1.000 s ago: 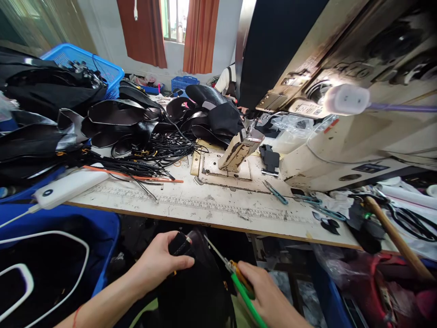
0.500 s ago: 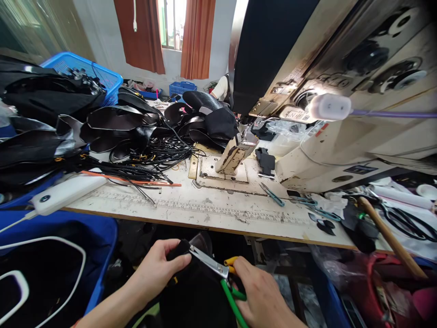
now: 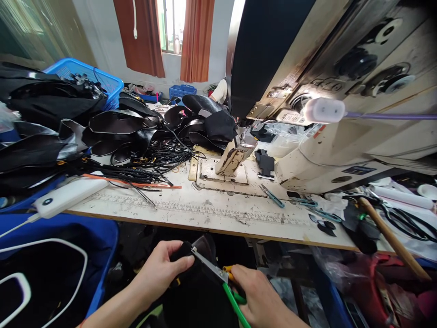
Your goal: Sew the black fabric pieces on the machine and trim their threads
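My left hand pinches the edge of a black shoe upper or similar dark leather-like piece, which hangs below the table edge over my lap. My right hand is closed round scissors with green and yellow handles. The blades point up and left, their tips at the edge of the black piece beside my left thumb. The blades look nearly closed. Much of the black piece merges with dark clothing and shadow, so its full shape is hard to make out.
A post-bed sewing machine stands on the white table. Black pieces and cords lie left, near a blue basket. Thread snips, a wooden-handled tool and black scissors lie right.
The scissor blades have closed somewhat and turned a little at the edge of the black piece. Both hands stay close to where they were; the view has shifted slightly.
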Demonstrator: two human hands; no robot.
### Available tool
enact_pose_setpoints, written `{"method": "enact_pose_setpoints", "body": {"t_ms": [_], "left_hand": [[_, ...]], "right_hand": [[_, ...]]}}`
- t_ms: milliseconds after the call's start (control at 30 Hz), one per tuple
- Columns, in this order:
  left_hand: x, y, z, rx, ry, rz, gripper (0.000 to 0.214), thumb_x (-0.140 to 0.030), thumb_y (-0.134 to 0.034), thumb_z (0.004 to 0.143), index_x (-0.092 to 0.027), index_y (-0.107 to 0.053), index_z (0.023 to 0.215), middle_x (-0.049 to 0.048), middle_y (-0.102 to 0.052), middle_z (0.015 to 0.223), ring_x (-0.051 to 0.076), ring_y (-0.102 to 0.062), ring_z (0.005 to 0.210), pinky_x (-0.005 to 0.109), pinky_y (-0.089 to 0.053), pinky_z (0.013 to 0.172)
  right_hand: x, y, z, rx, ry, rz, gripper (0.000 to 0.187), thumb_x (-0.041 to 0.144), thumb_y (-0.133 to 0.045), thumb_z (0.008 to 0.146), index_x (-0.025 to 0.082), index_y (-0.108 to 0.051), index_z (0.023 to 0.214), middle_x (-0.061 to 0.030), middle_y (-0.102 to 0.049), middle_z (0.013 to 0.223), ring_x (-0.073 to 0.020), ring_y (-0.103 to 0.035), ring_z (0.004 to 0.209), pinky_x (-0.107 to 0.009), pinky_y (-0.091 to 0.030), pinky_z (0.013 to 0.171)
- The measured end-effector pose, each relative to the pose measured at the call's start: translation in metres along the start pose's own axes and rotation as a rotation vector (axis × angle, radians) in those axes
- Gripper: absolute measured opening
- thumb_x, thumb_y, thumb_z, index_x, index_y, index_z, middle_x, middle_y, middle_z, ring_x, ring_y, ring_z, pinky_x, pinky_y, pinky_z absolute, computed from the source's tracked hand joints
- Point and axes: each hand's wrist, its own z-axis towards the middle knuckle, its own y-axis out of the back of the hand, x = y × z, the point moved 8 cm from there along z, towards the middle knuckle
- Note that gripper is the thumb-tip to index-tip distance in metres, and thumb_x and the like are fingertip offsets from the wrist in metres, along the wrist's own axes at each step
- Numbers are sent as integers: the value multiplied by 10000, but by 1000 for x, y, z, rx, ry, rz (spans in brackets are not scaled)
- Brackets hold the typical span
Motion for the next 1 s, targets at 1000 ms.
{"method": "enact_pose_setpoints", "body": {"t_ms": [1000], "left_hand": [[-91, 30, -51, 29, -413, 917, 375, -373, -718, 739, -280, -648, 1095, 17, -650, 1043, 230, -564, 1007, 338, -436, 908]], "right_hand": [[65, 55, 79, -41, 228, 960, 385, 410, -723, 761, 215, -391, 783, 56, -402, 736, -100, -456, 607, -250, -424, 565]]}}
